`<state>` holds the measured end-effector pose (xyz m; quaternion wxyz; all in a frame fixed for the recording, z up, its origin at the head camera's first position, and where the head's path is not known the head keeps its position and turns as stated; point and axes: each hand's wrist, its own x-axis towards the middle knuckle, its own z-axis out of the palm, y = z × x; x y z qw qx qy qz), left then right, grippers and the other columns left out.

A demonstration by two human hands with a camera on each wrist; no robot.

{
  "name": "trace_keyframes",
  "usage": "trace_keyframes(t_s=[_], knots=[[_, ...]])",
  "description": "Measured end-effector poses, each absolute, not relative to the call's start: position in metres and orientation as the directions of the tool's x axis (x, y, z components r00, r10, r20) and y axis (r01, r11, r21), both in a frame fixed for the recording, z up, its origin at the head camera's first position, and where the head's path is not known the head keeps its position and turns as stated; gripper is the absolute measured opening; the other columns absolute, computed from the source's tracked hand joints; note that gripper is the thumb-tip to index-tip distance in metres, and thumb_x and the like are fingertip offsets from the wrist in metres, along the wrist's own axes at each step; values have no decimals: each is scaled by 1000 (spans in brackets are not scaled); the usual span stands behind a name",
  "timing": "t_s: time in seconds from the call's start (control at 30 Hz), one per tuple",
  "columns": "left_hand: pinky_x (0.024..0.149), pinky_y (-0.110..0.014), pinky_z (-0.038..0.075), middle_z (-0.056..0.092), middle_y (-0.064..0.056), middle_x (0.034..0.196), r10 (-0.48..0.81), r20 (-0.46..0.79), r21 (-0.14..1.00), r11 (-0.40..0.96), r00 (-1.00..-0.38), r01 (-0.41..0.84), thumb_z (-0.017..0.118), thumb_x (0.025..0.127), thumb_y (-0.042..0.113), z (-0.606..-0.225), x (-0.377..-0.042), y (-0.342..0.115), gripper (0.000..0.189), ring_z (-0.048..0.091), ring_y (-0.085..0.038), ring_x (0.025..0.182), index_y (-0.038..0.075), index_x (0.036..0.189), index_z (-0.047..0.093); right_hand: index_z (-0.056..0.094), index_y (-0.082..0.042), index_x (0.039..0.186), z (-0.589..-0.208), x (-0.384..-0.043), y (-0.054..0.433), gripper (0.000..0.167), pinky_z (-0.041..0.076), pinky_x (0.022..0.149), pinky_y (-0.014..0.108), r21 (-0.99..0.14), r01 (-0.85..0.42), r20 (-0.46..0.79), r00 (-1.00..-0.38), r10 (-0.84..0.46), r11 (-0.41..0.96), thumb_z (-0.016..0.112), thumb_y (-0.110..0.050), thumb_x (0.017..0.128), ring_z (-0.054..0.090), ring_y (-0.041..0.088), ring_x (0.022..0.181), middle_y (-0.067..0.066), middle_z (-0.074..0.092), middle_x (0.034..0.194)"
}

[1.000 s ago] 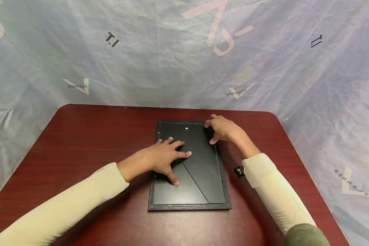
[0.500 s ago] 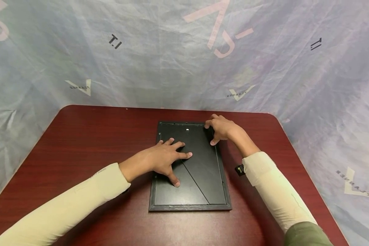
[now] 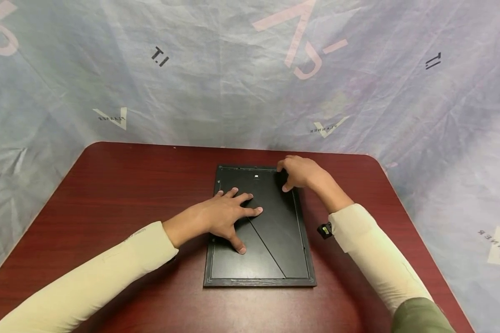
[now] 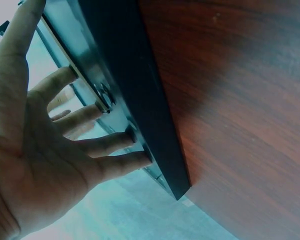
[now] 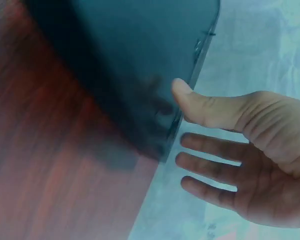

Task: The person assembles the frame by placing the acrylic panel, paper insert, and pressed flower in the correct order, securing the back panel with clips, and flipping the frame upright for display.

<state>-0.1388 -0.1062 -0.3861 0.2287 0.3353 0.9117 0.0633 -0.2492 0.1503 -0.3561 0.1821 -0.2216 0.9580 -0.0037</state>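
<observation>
A black picture frame (image 3: 266,259) lies face down, its dark backing board and a slanted stand seam facing up. My left hand (image 3: 222,215) is spread across the left half of the backing, fingers apart and fingertips on it. In the left wrist view, the fingertips of that left hand (image 4: 55,135) are at the frame's back, near a small metal fitting (image 4: 105,95). Over the frame's far right corner is my right hand (image 3: 302,173), thumb on the near side and fingers toward the far edge. In the right wrist view its fingers are extended and the thumb tip overlaps the corner.
The frame lies on a dark red wooden table (image 3: 150,171) with rounded far corners. A grey printed cloth (image 3: 233,92) hangs behind the table and along both sides. A small black device (image 3: 325,230) sits at the right wrist.
My right thumb has shifted slightly up and left at the corner. The left hand keeps its place on the backing. The head view has drifted a little.
</observation>
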Motion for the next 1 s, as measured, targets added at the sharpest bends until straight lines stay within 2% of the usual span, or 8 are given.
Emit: trace_keyframes(t_s=[0.13, 0.27, 0.37, 0.57, 0.63, 1.0], knots=[[135, -80, 22, 20, -9, 190, 636, -389, 271, 770, -666, 578, 90, 82, 76, -386, -139, -109, 114, 12, -57, 174, 42, 177, 36, 59, -14, 164, -356, -253, 125, 69, 48, 127, 62, -154, -451, -289, -830, -476, 879, 87, -27, 102, 47, 42, 164, 20, 43, 179], [134, -80, 23, 21, -8, 190, 638, -392, 261, 768, -663, 585, 90, 83, 76, -387, -140, -110, 114, 13, -58, 174, 42, 177, 36, 49, -14, 171, -365, -258, 102, 76, 40, 134, 63, -291, -493, -277, -777, -566, 820, 84, -30, 105, 34, 41, 171, 20, 33, 184], [134, -80, 24, 21, -8, 190, 642, -386, 260, 765, -663, 589, 90, 83, 76, -388, -140, -109, 113, 13, -58, 174, 42, 177, 37, 45, -18, 174, -383, -270, 94, 83, 40, 134, 60, -346, -525, -273, -737, -619, 778, 86, -34, 104, 32, 39, 172, 17, 32, 184], [134, -80, 23, 20, -7, 191, 648, -384, 276, 760, -658, 588, 90, 83, 76, -390, -139, -105, 113, 13, -58, 174, 42, 177, 37, 50, -17, 169, -395, -271, 84, 81, 46, 130, 57, -331, -528, -293, -730, -617, 782, 90, -28, 100, 46, 37, 163, 14, 43, 178], [134, -80, 23, 21, -7, 191, 647, -384, 277, 761, -659, 586, 90, 82, 76, -390, -139, -105, 113, 13, -57, 174, 42, 177, 38, 53, -15, 167, -387, -263, 80, 78, 47, 129, 59, -314, -519, -303, -739, -602, 795, 91, -24, 99, 50, 39, 161, 15, 47, 175], [135, -81, 19, 19, -7, 191, 640, -393, 289, 768, -660, 572, 91, 82, 75, -391, -140, -106, 114, 10, -57, 174, 42, 177, 38, 56, -17, 163, -389, -261, 75, 76, 46, 128, 62, -282, -521, -275, -761, -588, 806, 93, -26, 97, 57, 38, 154, 14, 54, 169]])
